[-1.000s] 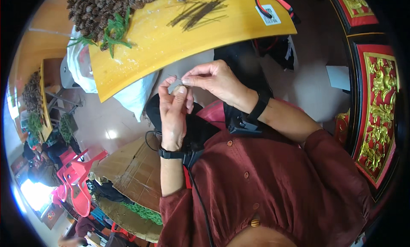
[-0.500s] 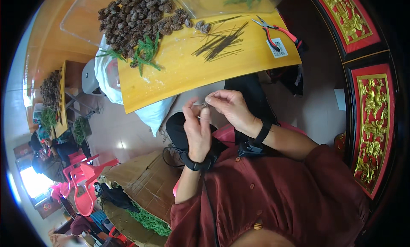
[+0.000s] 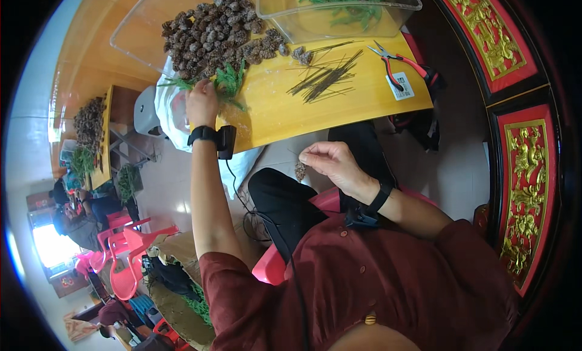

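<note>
Right hand (image 3: 341, 167): grip pinching a pine cone (image 3: 300, 171) that hangs between worktop (image 3: 273, 117) and knee (image 3: 273, 190)
Left hand (image 3: 202, 105): at green sprigs (image 3: 230, 81); cannot tell whether its grip is closed
Wires (image 3: 325, 79): on worktop, left of pliers (image 3: 393, 57)

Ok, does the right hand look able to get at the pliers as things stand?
Probably yes: the pliers lie uncovered on the table, with nothing visibly blocking the right hand, though the pine cone it holds might hamper its grip.
</note>
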The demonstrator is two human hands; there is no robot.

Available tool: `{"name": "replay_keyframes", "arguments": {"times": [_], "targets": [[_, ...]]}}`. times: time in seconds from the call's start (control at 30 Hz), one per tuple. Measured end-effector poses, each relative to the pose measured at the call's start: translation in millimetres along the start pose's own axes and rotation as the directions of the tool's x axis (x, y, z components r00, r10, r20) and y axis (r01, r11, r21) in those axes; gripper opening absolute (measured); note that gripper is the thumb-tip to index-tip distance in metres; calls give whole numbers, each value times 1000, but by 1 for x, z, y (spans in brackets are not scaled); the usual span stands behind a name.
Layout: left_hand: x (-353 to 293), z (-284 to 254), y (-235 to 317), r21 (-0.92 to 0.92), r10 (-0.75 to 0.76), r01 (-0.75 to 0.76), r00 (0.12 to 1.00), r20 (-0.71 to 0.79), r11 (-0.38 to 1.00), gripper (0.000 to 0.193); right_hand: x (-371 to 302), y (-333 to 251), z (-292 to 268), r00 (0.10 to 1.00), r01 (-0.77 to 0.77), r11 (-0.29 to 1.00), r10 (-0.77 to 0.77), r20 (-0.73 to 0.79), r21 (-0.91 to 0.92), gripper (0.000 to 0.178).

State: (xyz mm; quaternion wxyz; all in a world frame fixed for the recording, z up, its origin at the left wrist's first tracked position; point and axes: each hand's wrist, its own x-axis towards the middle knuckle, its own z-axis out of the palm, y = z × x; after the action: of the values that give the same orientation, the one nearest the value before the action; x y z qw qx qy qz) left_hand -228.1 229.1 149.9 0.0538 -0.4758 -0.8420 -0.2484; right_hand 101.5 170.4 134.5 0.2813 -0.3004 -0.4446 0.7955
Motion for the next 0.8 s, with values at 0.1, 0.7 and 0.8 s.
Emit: {"name": "replay_keyframes", "arguments": {"times": [0.1,0.7,0.8], "targets": [[11,2,0,65,42,-45,998,41,997,31,1,-5,-1,1000,-9,1000,9,8,-6,15],[-59,-52,44,-849,-178,262,963,201,460,20,-8,-6,-4,997,-64,996,67,40,-64,15],[-102,-55,58,-914,-195,314,943,270,257,15,-5,2,-3,998,-58,996,61,34,-66,14]]}}
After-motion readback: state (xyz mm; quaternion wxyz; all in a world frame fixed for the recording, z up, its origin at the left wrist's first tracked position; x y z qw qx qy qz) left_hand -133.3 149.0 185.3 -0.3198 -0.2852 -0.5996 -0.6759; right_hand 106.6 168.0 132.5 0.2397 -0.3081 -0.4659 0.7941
